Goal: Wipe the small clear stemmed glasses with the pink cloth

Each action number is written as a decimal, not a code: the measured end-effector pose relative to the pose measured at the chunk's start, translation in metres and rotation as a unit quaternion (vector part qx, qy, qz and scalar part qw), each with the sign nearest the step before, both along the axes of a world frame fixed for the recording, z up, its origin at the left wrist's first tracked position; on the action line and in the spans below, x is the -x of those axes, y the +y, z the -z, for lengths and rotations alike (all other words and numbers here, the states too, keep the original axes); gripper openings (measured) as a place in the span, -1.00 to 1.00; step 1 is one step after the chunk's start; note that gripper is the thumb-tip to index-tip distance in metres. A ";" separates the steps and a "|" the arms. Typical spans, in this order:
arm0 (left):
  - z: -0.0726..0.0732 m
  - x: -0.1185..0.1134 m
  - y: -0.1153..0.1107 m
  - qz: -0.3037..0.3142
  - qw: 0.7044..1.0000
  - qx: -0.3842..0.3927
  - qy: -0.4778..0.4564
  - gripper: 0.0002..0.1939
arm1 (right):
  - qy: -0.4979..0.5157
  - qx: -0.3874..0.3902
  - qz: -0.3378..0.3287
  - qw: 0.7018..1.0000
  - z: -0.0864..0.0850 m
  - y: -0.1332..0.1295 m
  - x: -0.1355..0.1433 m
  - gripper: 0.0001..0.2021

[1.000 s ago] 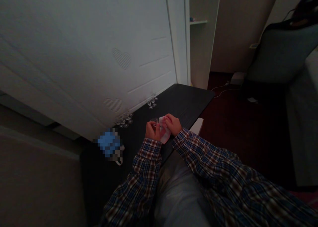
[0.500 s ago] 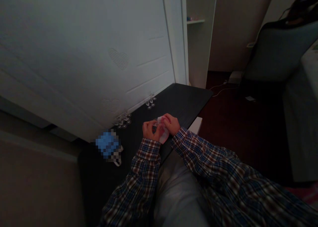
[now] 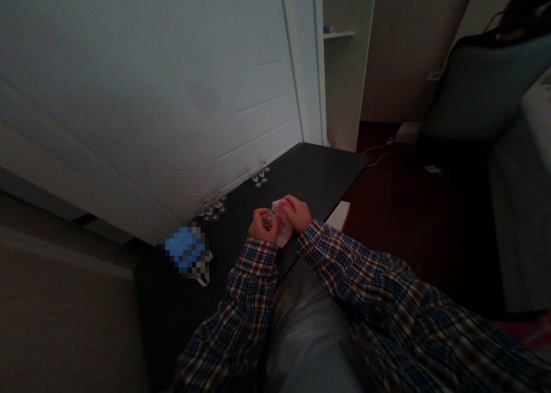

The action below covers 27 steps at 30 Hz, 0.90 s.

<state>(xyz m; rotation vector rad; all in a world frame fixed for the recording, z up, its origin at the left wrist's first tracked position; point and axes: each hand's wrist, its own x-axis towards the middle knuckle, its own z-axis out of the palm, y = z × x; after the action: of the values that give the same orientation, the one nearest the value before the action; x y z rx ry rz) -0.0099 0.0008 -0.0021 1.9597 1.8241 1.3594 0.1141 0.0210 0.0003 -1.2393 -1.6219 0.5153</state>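
My left hand (image 3: 260, 225) is closed around a small clear glass (image 3: 267, 218), its round end turned up toward me. Pressed close beside it, my right hand (image 3: 297, 212) grips a pink and white cloth (image 3: 284, 232) that hangs down between the two hands. The cloth reaches the glass; whether it goes inside cannot be made out. Both hands are above a black table (image 3: 318, 169). Along its back edge stand small clear stemmed glasses, one group (image 3: 212, 207) at the left and a smaller group (image 3: 259, 175) farther right.
A blue and white item (image 3: 186, 249), blurred out, lies on the table's left part. Behind the table rises a white panel (image 3: 150, 94) with heart patterns. A white box-like object (image 3: 339, 216) shows past the near edge. A grey chair (image 3: 486, 94) stands at the right.
The glass in my left hand has turned, so its round end now faces up. My right hand with the cloth has barely moved.
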 end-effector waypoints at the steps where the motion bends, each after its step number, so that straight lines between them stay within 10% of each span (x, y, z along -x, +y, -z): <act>1: 0.000 0.000 0.000 0.000 1.000 0.004 -0.001 -0.71 | 0.001 0.002 -0.001 1.000 0.000 0.000 0.000 -0.74; 27: -0.004 -0.002 -0.002 0.076 0.993 0.070 0.049 -0.76 | -0.008 0.021 0.000 1.000 -0.003 0.000 -0.001 -0.74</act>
<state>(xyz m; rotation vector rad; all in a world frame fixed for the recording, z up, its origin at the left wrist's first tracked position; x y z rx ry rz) -0.0078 -0.0014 0.0015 2.0767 1.7175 1.0776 0.1149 0.0207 0.0032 -1.2767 -1.6323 0.5440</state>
